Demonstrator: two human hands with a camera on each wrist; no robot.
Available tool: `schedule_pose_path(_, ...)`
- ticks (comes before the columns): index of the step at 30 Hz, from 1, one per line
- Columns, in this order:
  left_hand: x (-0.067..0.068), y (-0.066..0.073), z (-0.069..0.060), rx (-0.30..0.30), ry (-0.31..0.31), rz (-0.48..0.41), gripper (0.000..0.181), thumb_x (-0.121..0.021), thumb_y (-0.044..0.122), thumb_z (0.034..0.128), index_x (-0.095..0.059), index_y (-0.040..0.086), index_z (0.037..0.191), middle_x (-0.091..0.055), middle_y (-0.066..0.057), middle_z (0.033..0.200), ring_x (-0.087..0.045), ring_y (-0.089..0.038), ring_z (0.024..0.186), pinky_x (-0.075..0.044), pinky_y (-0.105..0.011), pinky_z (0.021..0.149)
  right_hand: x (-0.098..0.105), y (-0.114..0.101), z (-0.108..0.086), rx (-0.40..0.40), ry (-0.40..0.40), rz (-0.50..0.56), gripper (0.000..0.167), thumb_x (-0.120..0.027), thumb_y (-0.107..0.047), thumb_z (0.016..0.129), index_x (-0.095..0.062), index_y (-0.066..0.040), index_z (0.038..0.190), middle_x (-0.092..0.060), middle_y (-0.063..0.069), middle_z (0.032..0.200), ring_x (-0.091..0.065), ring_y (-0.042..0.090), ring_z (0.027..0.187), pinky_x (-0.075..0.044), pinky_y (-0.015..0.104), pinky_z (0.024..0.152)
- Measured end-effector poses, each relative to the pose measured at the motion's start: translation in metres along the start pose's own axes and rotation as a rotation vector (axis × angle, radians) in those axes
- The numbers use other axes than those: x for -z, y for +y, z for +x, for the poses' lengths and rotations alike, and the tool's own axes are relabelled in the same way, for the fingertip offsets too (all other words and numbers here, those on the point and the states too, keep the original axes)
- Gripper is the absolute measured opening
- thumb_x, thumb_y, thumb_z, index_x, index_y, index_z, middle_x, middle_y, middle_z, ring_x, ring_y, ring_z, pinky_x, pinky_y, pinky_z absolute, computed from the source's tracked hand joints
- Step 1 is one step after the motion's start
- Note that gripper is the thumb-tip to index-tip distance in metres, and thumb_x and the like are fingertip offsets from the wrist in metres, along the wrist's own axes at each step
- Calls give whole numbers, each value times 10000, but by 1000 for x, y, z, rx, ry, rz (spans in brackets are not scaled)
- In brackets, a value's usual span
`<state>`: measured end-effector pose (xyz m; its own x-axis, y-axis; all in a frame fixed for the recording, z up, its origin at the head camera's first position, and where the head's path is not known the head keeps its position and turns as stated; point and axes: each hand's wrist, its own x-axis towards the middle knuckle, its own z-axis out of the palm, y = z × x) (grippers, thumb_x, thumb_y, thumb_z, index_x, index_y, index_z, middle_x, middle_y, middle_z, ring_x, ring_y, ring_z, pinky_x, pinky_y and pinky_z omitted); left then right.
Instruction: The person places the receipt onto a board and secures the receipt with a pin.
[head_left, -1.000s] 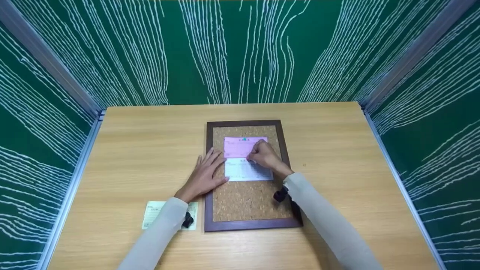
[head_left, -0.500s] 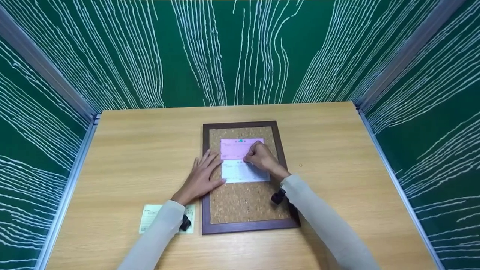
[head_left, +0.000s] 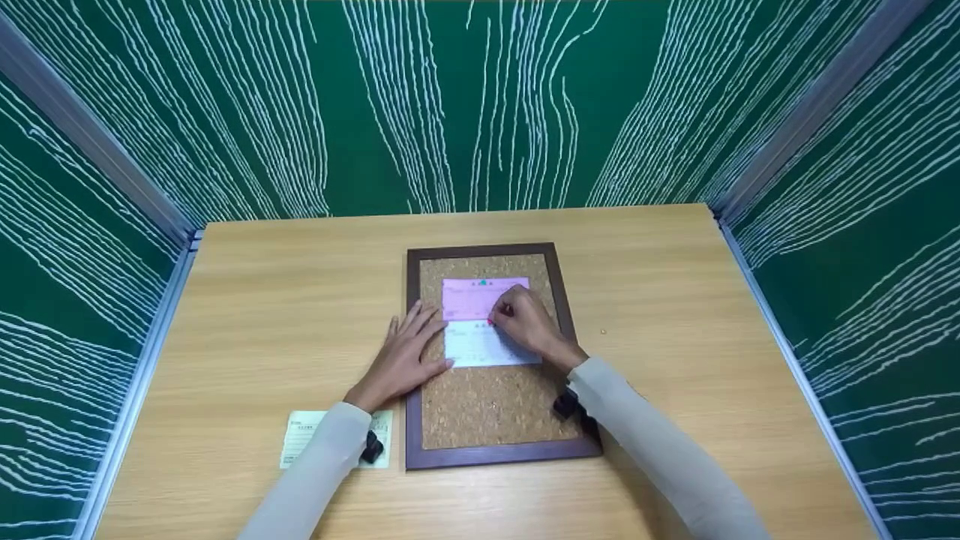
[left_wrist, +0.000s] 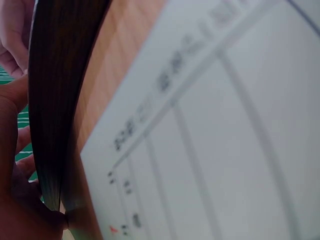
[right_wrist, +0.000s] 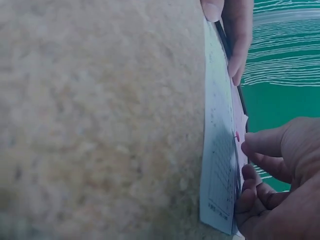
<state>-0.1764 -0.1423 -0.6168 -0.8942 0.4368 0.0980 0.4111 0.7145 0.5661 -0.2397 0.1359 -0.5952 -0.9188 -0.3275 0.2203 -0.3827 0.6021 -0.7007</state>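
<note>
A white printed slip (head_left: 480, 349) lies on the framed corkboard (head_left: 495, 409), directly below a pink slip (head_left: 472, 298). A green push pin (head_left: 483, 283) sits at the pink slip's top edge. My right hand (head_left: 529, 319) has thumb and fingers at a red push pin (right_wrist: 237, 136) near the white slip's top edge; the fingertips look to pinch it, with little of it covered in the right wrist view. My left hand (head_left: 405, 349) is spread flat over the board's left frame. Its fingertips touch the left edges of both slips.
A pale green printed slip (head_left: 300, 435) lies on the wooden table (head_left: 300, 285) left of the board, partly under the left forearm. A tiny ring-like thing (head_left: 603, 331) lies to the right. Green panels (head_left: 375, 180) with white lines stand around the table.
The right wrist has turned slightly and shifted right, and more of the red push pin shows at the fingertips. My left hand has stayed in place. The head view has shifted a little.
</note>
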Motion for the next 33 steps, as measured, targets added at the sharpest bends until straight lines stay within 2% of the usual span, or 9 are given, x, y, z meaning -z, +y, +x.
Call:
schedule_pose_path(9,1,0,0,0,-8,9,773,-743,522,997,-537,131,1631,-318,-120,1796,-110,-383,1700,-36,-728,1314,3,-2,-5,9,-80,-40,87,-801,-2,971,-819,-27,890,-674,89,976,-620,233,954,-527,368,834)
schedule_pose_path(22,1,1,0,19,-23,9,792,-721,555,1010,-508,149,1655,-279,-95,1813,-79,-352,1707,-20,-709,1321,1,3,-4,-24,-96,-58,65,-799,-29,989,-821,-11,931,-669,113,1050,-627,265,1011,-556,418,897)
schedule_pose_path(33,0,0,0,28,-17,4,765,-728,537,1000,-540,150,1633,-298,-93,1807,-95,-356,1706,-44,-719,1319,0,2,-3,14,-69,-49,80,-825,7,944,-824,-5,865,-678,105,964,-630,259,949,-540,406,859)
